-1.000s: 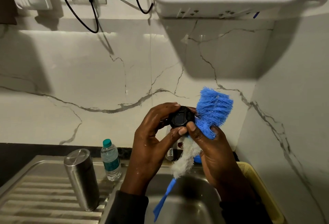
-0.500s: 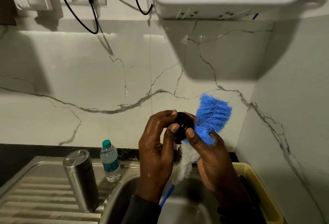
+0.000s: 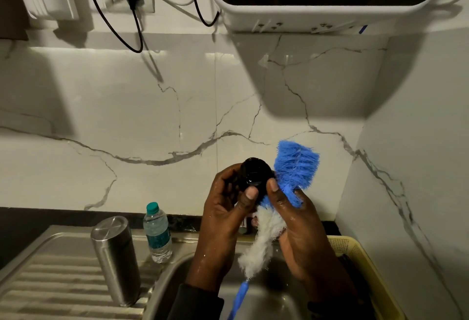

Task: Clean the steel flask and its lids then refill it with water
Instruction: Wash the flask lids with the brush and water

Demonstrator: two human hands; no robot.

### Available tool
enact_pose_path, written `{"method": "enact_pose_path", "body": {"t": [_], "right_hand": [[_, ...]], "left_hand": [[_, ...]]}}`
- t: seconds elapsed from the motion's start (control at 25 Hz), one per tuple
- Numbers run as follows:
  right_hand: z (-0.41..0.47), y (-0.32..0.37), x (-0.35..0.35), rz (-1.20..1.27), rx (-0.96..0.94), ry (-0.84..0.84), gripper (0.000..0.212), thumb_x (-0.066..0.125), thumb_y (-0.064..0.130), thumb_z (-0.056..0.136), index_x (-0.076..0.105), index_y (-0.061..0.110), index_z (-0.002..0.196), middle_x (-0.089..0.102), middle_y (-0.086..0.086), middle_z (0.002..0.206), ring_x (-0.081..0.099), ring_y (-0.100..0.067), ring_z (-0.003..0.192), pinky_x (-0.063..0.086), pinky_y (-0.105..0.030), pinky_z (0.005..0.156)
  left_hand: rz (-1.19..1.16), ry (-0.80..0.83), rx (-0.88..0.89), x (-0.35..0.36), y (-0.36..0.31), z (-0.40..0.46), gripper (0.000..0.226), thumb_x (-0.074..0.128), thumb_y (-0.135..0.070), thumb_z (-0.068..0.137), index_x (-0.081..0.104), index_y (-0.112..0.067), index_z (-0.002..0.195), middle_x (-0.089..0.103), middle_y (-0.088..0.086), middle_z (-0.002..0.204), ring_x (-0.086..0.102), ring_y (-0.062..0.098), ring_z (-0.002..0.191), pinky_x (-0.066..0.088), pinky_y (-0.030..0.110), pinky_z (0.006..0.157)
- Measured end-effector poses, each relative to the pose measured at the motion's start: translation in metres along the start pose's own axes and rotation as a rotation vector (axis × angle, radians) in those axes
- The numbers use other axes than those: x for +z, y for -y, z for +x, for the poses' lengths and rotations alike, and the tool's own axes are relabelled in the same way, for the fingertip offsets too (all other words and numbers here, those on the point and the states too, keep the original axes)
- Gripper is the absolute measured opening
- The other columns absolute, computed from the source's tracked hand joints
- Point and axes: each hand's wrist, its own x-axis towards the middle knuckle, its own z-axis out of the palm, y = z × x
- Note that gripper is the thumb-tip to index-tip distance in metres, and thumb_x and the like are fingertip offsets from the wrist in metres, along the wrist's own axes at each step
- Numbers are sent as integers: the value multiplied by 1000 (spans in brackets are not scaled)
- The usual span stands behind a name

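Black lid (image 3: 253,176) sits mid-frame over the sink (image 3: 274,299), pinched in the left hand (image 3: 228,208); the right hand (image 3: 297,223) clamps the blue brush (image 3: 297,164) against it. Steel flask (image 3: 115,258) stands lower left on the counter (image 3: 50,281). Wet fingers could let the lid slip into the basin.

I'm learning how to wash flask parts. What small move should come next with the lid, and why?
Probably turn the black lid in the left hand toward the blue bristles gripped by the right hand: both are raised over the sink, bristles beside the lid.
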Motion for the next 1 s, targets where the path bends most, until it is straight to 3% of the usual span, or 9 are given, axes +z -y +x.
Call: {"method": "enact_pose_path", "body": {"t": [0.08,0.24,0.32,0.4,0.52,0.64,0.8,0.92,1.0], "right_hand": [[0,-3,-5,-149,-3,-18,33,62,26,81,64,15,112,74,-1,101,70,-14,95,57,-26,79],[-1,-8,-17,-648,-165,-90,33,48,53,87,41,53,120,67,13,102,68,-2,87,58,-22,69],[-4,-12,-19,-905,-308,-57,34,40,57,95,30,66,126,60,27,106,64,7,91,54,-14,69],[-4,-14,-19,-1154,-468,-46,45,42,55,96,22,65,135,56,33,108,58,12,92,50,-10,74],[8,-14,-22,-1383,-543,-94,51,39,53,96,24,51,144,65,12,113,63,-4,89,57,-28,73],[15,-9,-25,-1351,-612,-224,55,44,50,94,28,42,146,69,3,110,67,-15,86,58,-32,69],[7,-12,-17,-1379,-715,-81,52,42,51,97,24,45,146,69,6,107,63,-5,84,54,-20,70],[14,-12,-16,-1301,-637,-267,55,41,54,94,34,35,145,70,3,110,64,-6,86,52,-25,71],[11,-10,-15,-1307,-671,-208,53,40,53,96,34,35,145,69,3,108,60,-3,85,52,-22,69]], "left_hand": [[-99,-35,-53,0,1,3,37,68,-27,86,62,-22,122,71,3,121,68,21,111,56,27,74],[-102,-202,-53,-15,10,8,47,81,-26,80,64,-16,122,70,6,121,66,25,116,52,42,98],[-85,-231,-64,-21,13,10,48,78,-28,79,64,-15,123,71,6,120,67,25,114,53,42,97],[-48,-216,-66,-24,15,10,46,72,-27,80,64,-15,125,72,4,119,68,23,112,56,36,93],[18,-161,-91,-30,18,7,44,69,-28,84,63,-20,127,73,1,118,69,21,111,53,36,97],[58,-106,-94,-37,19,7,41,64,-32,90,61,-23,130,71,0,122,69,17,113,47,39,103],[109,-66,-46,-33,15,8,42,57,-29,89,60,-21,130,72,-6,120,68,12,111,54,29,95],[103,-68,-55,-29,18,7,41,54,-32,92,59,-20,131,71,-6,121,68,12,112,54,28,97],[60,-72,-84,-32,19,8,44,50,-34,94,57,-17,134,70,0,125,67,17,115,53,33,99]]}}
